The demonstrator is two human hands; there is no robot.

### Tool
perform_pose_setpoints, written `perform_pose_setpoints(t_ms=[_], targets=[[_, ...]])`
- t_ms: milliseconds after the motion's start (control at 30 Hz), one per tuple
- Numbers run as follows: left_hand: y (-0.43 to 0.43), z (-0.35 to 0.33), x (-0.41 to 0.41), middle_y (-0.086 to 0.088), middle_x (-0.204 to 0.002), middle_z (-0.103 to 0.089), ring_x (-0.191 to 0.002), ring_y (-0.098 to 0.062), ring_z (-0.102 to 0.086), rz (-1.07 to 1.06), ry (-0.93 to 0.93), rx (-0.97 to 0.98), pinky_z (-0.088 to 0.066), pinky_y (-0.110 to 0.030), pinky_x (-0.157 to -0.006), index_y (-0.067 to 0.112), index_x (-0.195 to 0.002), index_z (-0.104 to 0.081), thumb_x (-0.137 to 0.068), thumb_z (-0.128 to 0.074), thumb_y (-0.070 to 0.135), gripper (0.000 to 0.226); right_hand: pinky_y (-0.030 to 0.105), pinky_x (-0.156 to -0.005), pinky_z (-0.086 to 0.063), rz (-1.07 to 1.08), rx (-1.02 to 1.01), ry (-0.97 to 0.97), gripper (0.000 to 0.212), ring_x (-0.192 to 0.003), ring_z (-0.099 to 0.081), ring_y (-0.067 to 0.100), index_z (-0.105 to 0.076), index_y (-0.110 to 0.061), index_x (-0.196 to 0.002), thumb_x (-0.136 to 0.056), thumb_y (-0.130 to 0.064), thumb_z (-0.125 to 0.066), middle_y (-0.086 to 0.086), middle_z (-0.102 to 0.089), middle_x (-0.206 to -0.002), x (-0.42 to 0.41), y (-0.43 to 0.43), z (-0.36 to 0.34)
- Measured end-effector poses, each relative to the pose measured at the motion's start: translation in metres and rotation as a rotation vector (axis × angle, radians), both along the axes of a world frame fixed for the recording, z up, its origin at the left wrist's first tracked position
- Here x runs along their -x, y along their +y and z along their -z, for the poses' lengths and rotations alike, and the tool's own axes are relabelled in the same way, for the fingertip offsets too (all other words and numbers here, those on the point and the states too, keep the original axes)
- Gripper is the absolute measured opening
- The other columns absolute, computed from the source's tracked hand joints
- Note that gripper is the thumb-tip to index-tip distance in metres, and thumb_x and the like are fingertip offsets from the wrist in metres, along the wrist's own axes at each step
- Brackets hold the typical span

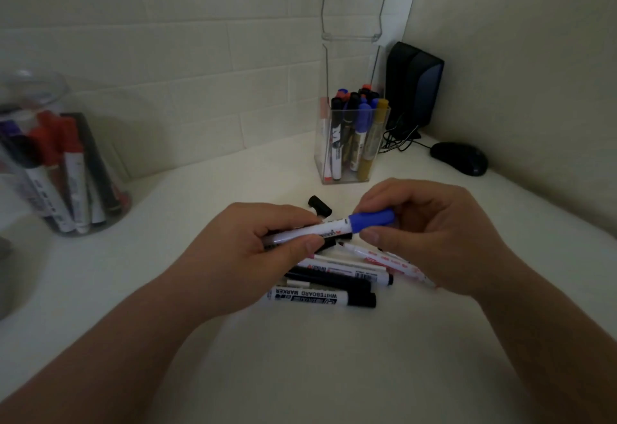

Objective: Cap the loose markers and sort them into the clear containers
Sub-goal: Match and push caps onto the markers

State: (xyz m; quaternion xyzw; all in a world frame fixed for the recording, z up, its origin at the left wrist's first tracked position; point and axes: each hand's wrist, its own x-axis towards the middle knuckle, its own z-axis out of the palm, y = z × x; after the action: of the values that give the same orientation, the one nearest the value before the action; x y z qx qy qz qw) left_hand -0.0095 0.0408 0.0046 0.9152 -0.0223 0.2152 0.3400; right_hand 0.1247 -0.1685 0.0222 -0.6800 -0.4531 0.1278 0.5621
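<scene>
Currently, centre of frame: left hand (253, 256) curled round the barrel of the white-bodied whiteboard marker with blue cap (320, 230), right hand (434, 236) pinching that blue plastic cap (372, 219) between thumb and forefingers. Marker held roughly level, just above the pile of loose black-and-white markers (327, 286) lying on the white counter (334, 373). Cap sits over the tip; I cannot tell whether it has clicked home

Risks, as I judge them:
- cap only half seated: it could slip off when the marker goes into a container
- thin white marker with bare red tip (377, 256) lies right under the right hand; a brushing palm could pick up ink or smear the counter
- small loose black cap (320, 206), just beyond the hands, could be knocked and roll away
- sorting error: square clear box (350, 143), upper right of centre, already holds blue-capped ones; round clear jar (63, 170), left edge, shows red and black
</scene>
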Motion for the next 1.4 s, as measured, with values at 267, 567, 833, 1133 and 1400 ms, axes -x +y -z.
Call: perform_pose_setpoints(t_ms=[267,567,833,1133,1400], targets=[[-0.002,0.002,-0.001,0.023,-0.088,-0.069,-0.082,0.009,-0.060,0.008,-0.102,-0.117,-0.043,-0.006,-0.069,0.032,-0.114,-0.073,-0.092,-0.056,0.045,0.031,0.022,-0.062,-0.058,0.065,0.091,0.018,0.021,-0.060,-0.068,0.013,-0.072,-0.019,-0.091,-0.071,-0.026,-0.071,-0.003,-0.073,-0.076,0.010,0.006,-0.003],[-0.010,-0.002,-0.002,0.023,-0.080,-0.053,-0.073,0.004,-0.047,-0.013,0.011,-0.277,-0.034,-0.011,-0.065,0.039,-0.107,-0.063,-0.100,-0.044,0.046,0.021,0.023,-0.045,-0.047,0.082,0.146,0.136,0.003,-0.040,-0.055,0.018,-0.072,-0.010,-0.088,-0.086,-0.011,-0.070,0.009,-0.066,-0.056,0.016,0.016,-0.001],[-0.021,-0.003,-0.005,0.015,-0.083,-0.057,-0.081,-0.006,-0.054,0.062,0.151,-0.069,-0.039,-0.018,-0.066,0.036,-0.107,-0.060,-0.101,-0.044,0.045,0.019,0.019,-0.040,-0.044,0.103,0.057,0.159,0.026,-0.042,-0.055,0.014,-0.063,-0.012,-0.095,-0.076,-0.029,-0.068,0.007,-0.071,-0.065,0.024,0.022,-0.001],[-0.015,-0.002,-0.005,0.013,-0.080,-0.062,-0.078,-0.009,-0.057,0.075,0.158,-0.033,-0.043,-0.024,-0.065,0.040,-0.113,-0.063,-0.095,-0.036,0.057,0.037,0.020,-0.042,-0.046,0.087,0.016,0.091,0.026,-0.044,-0.056,0.013,-0.068,-0.008,-0.094,-0.080,-0.030,-0.063,0.012,-0.072,-0.071,0.020,0.018,0.004],[-0.019,0.002,-0.007,0.011,-0.078,-0.060,-0.076,-0.010,-0.055,0.061,0.178,-0.018,-0.040,-0.018,-0.062,0.033,-0.102,-0.064,-0.096,-0.054,0.046,0.017,0.017,-0.045,-0.047,0.092,0.048,0.055,0.020,-0.044,-0.058,0.011,-0.071,-0.014,-0.094,-0.078,-0.025,-0.067,-0.002,-0.071,-0.064,0.020,0.013,0.000]])
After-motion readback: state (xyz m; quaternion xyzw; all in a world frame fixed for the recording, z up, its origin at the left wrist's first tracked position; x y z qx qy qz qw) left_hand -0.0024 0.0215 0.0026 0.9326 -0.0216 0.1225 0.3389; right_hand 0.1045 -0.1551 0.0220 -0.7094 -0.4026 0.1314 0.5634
